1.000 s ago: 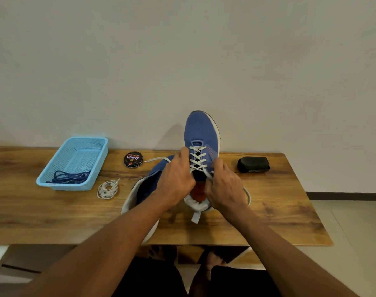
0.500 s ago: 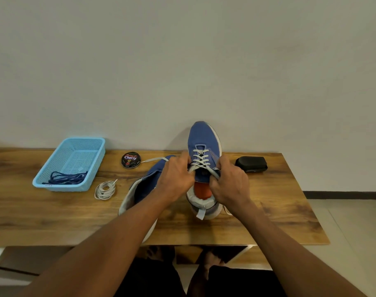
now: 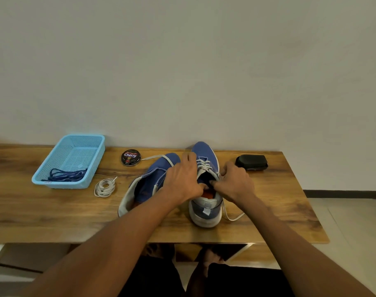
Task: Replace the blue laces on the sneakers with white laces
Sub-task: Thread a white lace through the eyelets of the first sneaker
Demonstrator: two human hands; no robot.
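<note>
Two blue sneakers stand on the wooden table [image 3: 279, 211]. The right sneaker [image 3: 205, 209] sits flat, heel toward me, threaded with a white lace [image 3: 204, 163]. My left hand [image 3: 183, 179] grips the left edge of its opening, and my right hand [image 3: 233, 183] grips the right edge. A loose end of white lace [image 3: 232, 217] trails on the table by the heel. The left sneaker [image 3: 148, 183] lies beside it, partly behind my left arm. A coiled white lace [image 3: 105, 187] lies to the left. The blue laces [image 3: 65, 175] lie in a light blue basket [image 3: 92, 166].
A round tin of shoe polish [image 3: 130, 157] stands behind the left sneaker. A black case [image 3: 251, 162] lies at the back right. The table backs onto a plain wall. Its right end stops over a tiled floor [image 3: 354, 232].
The right sneaker was tilted up on its heel; now it has come down flat on the table. Both hands have moved from the laces to the sides of the opening.
</note>
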